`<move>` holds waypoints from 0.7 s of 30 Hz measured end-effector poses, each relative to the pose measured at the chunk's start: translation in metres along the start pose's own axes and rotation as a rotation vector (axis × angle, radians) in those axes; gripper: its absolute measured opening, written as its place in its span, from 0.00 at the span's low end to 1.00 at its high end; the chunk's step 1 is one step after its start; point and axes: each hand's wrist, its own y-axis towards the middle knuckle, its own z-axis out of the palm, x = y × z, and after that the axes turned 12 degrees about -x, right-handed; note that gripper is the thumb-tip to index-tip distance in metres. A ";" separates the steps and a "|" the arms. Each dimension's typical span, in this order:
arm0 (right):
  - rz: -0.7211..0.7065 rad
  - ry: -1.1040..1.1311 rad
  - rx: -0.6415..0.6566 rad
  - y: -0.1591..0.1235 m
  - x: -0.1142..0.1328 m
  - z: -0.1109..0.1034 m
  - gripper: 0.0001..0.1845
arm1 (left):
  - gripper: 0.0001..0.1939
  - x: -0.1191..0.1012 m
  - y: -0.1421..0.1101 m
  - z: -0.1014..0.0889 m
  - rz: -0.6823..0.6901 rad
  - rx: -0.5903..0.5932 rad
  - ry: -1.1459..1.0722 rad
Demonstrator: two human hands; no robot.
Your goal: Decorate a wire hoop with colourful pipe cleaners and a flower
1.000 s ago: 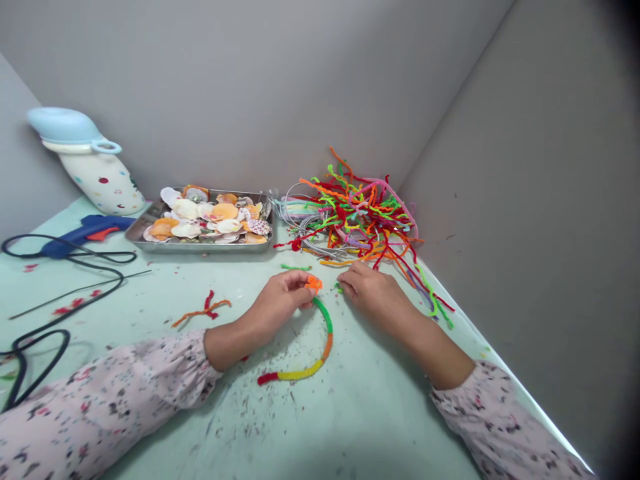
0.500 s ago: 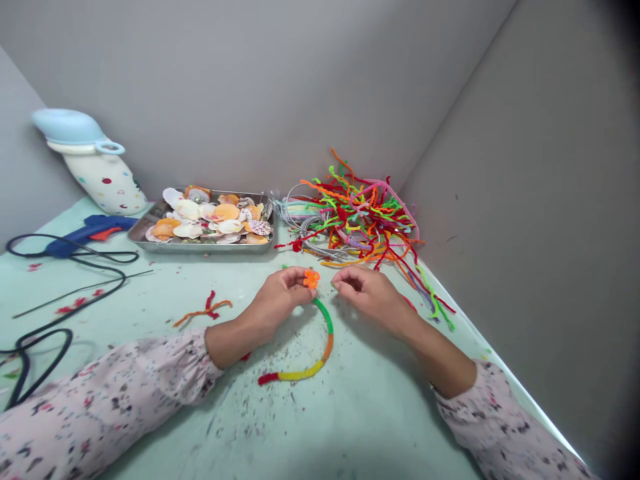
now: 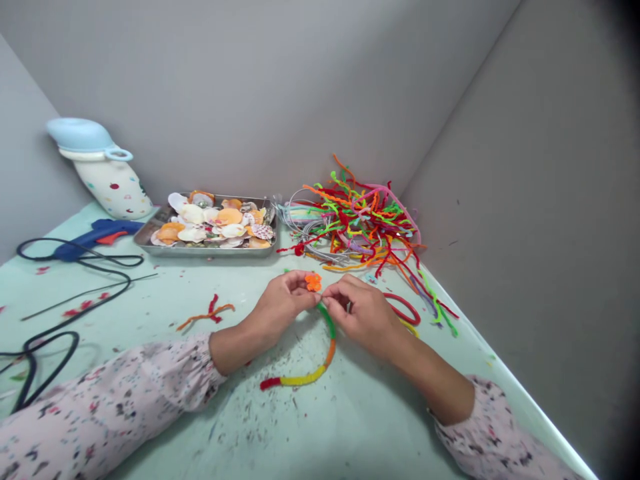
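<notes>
My left hand (image 3: 283, 303) pinches a small orange pipe-cleaner flower (image 3: 313, 283) between thumb and fingers. From beneath those fingertips a curved pipe-cleaner strip (image 3: 329, 353) runs down in bands of green, orange, yellow and red. Whether flower and strip are joined is hidden by the fingers. My right hand (image 3: 361, 313) has its thumb and forefinger pressed together, touching or nearly touching my left thumb tip near the strip's green end. What the right fingertips grip is too small to make out. Beside the right hand lie a red loop (image 3: 406, 309) and a yellow piece (image 3: 411, 327), partly covered by it.
Behind my hands a metal tray (image 3: 210, 252) holds seashells, with a heap of coloured pipe cleaners (image 3: 365, 223) to its right. At left are a blue glue gun (image 3: 95, 239), its black cord (image 3: 113, 283) and a bottle (image 3: 113, 183). An orange-and-red twist (image 3: 210, 312) lies nearby.
My right hand has moved left, closing the gap to my left fingertips. More of the red loop shows beside it. The left hand keeps its pinch, and the view has shifted slightly.
</notes>
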 end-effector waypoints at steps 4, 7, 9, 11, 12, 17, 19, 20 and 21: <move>-0.020 -0.049 -0.021 0.006 -0.006 -0.011 0.07 | 0.13 0.001 0.001 -0.001 0.003 -0.015 0.013; -0.062 -0.069 0.013 0.009 -0.010 -0.016 0.07 | 0.14 0.003 0.002 -0.001 0.009 -0.024 0.023; -0.086 -0.052 0.048 0.009 -0.011 -0.016 0.07 | 0.15 0.005 0.003 -0.002 0.014 -0.020 0.024; -0.099 -0.040 0.070 0.007 -0.012 -0.013 0.07 | 0.15 0.007 0.004 -0.003 0.017 -0.014 0.022; -0.100 -0.041 0.078 0.006 -0.012 -0.012 0.07 | 0.15 0.008 0.005 -0.003 0.018 -0.013 0.021; -0.082 -0.056 0.080 0.003 -0.010 -0.008 0.07 | 0.15 0.008 0.006 -0.002 0.011 -0.027 0.016; -0.082 -0.077 0.088 0.003 -0.009 -0.008 0.06 | 0.15 0.007 0.006 -0.002 0.011 -0.030 0.017; -0.082 -0.087 0.093 0.003 -0.008 -0.008 0.06 | 0.15 0.007 0.005 -0.002 0.010 -0.030 0.018; -0.082 -0.094 0.098 0.003 -0.008 -0.008 0.06 | 0.16 0.007 0.005 -0.002 0.009 -0.030 0.016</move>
